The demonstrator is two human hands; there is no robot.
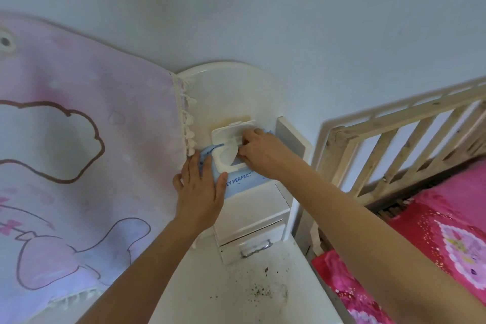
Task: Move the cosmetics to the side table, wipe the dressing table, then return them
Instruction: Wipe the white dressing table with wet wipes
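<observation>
A blue pack of wet wipes lies on top of the small white drawer unit at the back of the white dressing table. Its white flip lid stands open. My left hand presses flat on the pack's left end and holds it down. My right hand is at the lid opening, fingers pinched on a white wipe that sticks out. Dark crumbs and dust are scattered on the table top. No cosmetics are in view.
A pink cartoon cloth with tassels hangs on the left, over the table's edge. A wooden bed rail and a pink patterned bedspread are close on the right. The drawer unit has a metal handle.
</observation>
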